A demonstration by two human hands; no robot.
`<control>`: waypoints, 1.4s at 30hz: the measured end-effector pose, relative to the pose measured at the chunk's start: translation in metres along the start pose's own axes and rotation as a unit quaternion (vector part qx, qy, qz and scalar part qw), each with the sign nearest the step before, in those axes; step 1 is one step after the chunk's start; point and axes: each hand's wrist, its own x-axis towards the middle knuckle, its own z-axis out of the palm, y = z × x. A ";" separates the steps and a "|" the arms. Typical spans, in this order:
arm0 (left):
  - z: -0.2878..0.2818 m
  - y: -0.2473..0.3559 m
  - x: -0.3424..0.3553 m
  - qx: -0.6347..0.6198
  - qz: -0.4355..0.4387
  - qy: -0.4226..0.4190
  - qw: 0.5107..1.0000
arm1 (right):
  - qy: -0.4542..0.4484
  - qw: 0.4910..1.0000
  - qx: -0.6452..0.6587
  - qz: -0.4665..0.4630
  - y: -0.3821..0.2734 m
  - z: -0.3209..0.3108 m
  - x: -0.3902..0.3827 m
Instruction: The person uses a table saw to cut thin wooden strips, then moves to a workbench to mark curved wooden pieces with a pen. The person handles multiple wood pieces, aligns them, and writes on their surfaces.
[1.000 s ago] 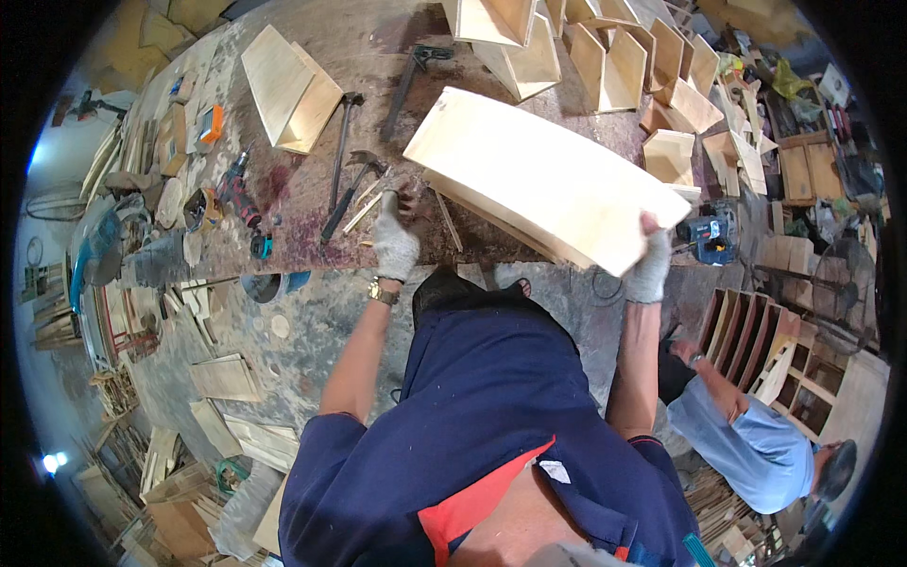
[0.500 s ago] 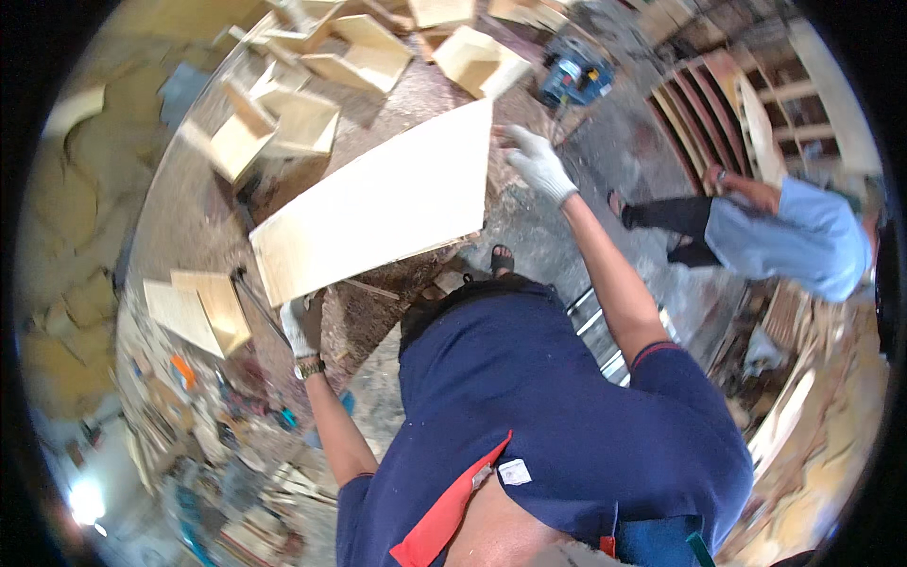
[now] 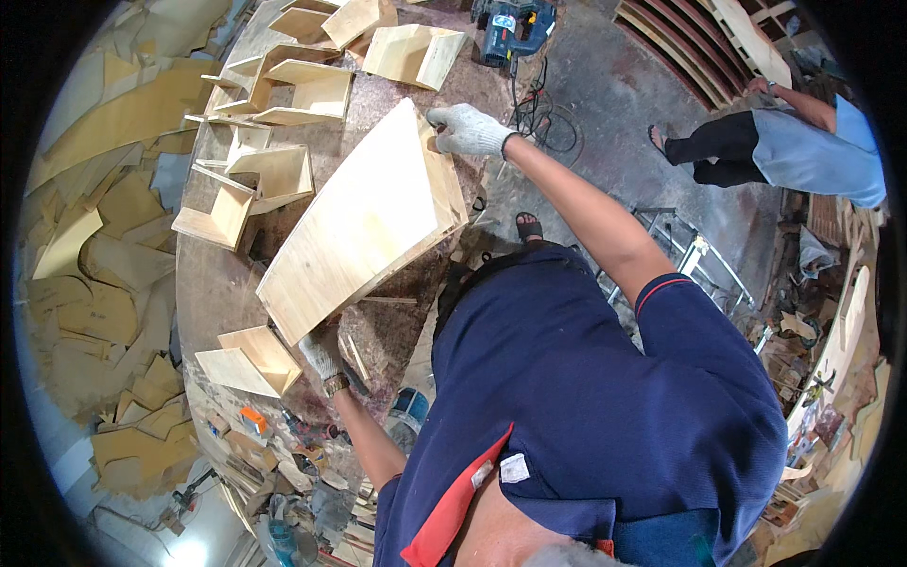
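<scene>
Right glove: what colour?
The right glove is off-white; it shows best in the head view.

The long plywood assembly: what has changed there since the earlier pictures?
The assembly shifted toward the V-shaped plywood piece; the view turned too. The left hand, apart at first, is now at the assembly's lower end. The right hand stays around the opposite end. Blue power tool: unmoved.

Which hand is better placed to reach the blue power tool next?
Probably the right hand, nearer the blue power tool; the left hand is at the far end of the wooden piece.
</scene>
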 end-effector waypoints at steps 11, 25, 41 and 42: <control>0.008 0.035 -0.011 0.061 0.005 0.005 0.998 | 0.019 0.998 0.059 0.018 0.013 0.009 -0.002; 0.000 0.035 -0.006 0.122 -0.012 -0.026 0.992 | 0.019 0.994 0.102 0.029 0.016 0.011 -0.008; -0.010 0.003 0.003 0.028 -0.084 -0.031 0.996 | 0.033 0.995 0.092 0.026 0.019 0.016 -0.004; -0.011 0.000 0.003 0.024 -0.091 -0.031 0.995 | 0.027 0.995 0.088 0.026 0.020 0.019 -0.003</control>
